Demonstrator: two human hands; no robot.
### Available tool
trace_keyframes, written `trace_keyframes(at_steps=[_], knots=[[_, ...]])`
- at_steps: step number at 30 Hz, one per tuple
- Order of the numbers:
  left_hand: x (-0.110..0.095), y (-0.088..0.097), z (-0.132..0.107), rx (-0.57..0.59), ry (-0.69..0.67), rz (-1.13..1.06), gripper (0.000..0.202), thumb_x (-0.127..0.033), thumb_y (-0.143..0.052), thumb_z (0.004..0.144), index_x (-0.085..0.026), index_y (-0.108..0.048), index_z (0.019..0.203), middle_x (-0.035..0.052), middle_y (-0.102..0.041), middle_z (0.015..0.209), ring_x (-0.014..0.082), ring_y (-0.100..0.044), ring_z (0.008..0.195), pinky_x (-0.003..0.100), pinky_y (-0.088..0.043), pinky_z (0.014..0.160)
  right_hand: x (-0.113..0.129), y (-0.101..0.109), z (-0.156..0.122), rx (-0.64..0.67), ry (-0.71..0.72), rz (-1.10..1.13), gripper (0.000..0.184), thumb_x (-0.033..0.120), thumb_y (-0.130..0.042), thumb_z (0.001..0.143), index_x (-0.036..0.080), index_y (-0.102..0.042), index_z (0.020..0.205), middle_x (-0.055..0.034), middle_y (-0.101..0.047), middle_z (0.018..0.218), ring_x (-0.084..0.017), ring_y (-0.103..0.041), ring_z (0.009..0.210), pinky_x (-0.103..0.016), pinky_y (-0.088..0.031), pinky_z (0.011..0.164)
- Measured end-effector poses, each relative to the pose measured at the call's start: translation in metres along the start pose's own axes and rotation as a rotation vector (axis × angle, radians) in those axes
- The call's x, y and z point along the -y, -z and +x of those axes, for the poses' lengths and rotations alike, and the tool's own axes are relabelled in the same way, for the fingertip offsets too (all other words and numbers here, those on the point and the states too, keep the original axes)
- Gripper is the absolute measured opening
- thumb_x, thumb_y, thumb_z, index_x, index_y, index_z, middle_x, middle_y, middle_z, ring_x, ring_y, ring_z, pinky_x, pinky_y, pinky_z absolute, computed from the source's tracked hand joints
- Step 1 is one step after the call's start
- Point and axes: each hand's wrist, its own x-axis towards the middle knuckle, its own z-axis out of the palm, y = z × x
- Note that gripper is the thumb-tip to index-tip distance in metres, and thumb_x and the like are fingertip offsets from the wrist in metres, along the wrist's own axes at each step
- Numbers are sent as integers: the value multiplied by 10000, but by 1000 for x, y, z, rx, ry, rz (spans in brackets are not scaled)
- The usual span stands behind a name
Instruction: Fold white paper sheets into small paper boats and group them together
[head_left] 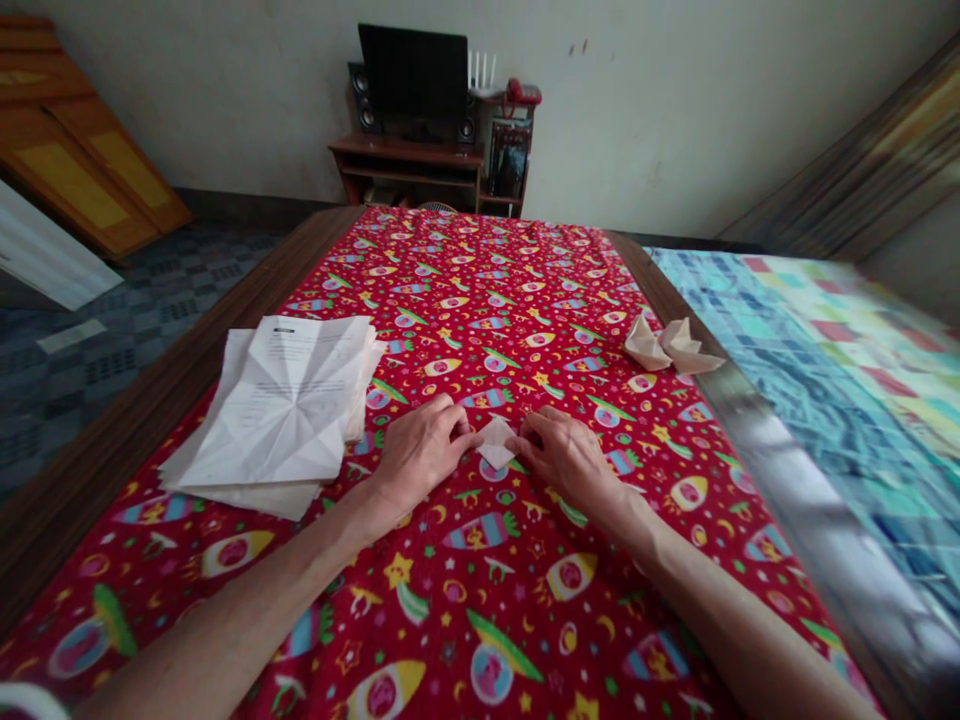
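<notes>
A small folded piece of paper, pale and diamond-shaped, lies on the red patterned cloth between my hands. My left hand rests on the cloth with fingers curled, its thumb tip at the paper's left corner. From the other side, my right hand has its fingers curled and its thumb on the right corner. Both hands pinch or press the paper at these corners; the undersides of the fingers are hidden.
A stack of creased, printed paper sheets lies to the left. Two folded paper figures stand near the table's right edge. Beyond that edge is a bed with a checked cover. A monitor stands on a desk by the far wall.
</notes>
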Motion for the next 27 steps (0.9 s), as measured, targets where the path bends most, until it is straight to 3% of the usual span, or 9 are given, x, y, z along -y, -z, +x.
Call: trace_keyframes(at_steps=[6, 13, 20, 27], knots=[[2, 0, -4, -16, -10, -38, 155, -331, -649, 831, -211, -565, 782, -21, -584, 823, 150, -588, 752, 246, -388, 600, -2, -3, -3, -74, 60, 79, 130, 300, -568, 889, 194, -555, 816, -13, -590, 776, -130, -532, 695, -235, -366, 622], [4, -6, -14, -55, -105, -113, 162, -330, -499, 920, -193, -549, 849, 22, -572, 873, 178, -573, 854, 297, -454, 776, -4, -10, -5, -92, 33, 224, 82, 270, -570, 879, 198, -579, 842, -2, -611, 745, -128, -544, 656, -229, -379, 590], [-2, -10, -14, -45, -85, -192, 111, -281, -591, 852, -183, -539, 863, 39, -588, 870, 194, -582, 827, 317, -478, 742, -4, -14, -5, -111, 80, 255, 77, 264, -610, 845, 193, -603, 817, -10, -607, 752, -136, -536, 670, -235, -386, 605], [-15, -14, -14, -125, -38, -474, 114, -263, -584, 838, -200, -519, 907, 19, -639, 813, 162, -621, 725, 271, -502, 660, 9, -19, -1, -162, -140, 468, 194, 300, -643, 806, 183, -593, 660, 39, -551, 563, -98, -476, 513, -206, -343, 494]])
